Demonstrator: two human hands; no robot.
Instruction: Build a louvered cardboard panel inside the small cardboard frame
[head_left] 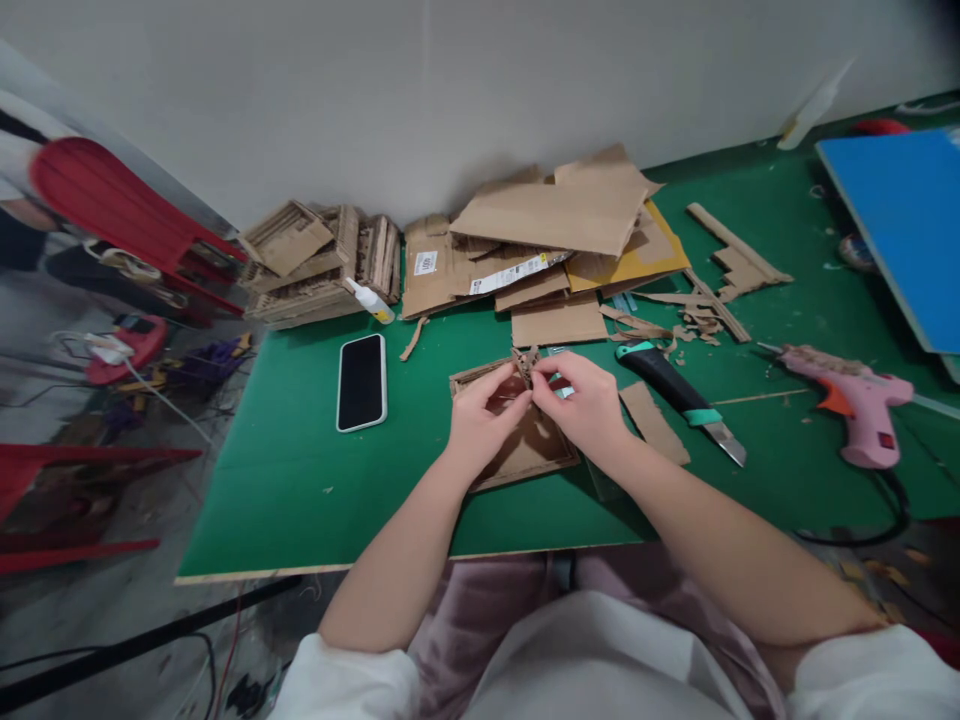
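Note:
Both hands meet over a shallow cardboard tray (525,455) near the table's front edge. My left hand (486,412) pinches a small torn cardboard piece (524,362) from the left. From the right, my right hand (576,398) grips the same piece, its thumb and finger close to the left ones. The piece stands up above the tray's back part, and its lower end is hidden by the fingers. A cardboard strip (654,422) lies just right of my right hand, beside a black and teal utility knife (679,392) with its blade out.
A phone (361,383) lies at the left. Behind it are stacked cardboard frames (322,262) and a glue bottle (371,301). Cardboard sheets (555,215) pile against the wall. At the right are a pink glue gun (862,400), a cardboard offcut (739,262) and a blue board (900,220).

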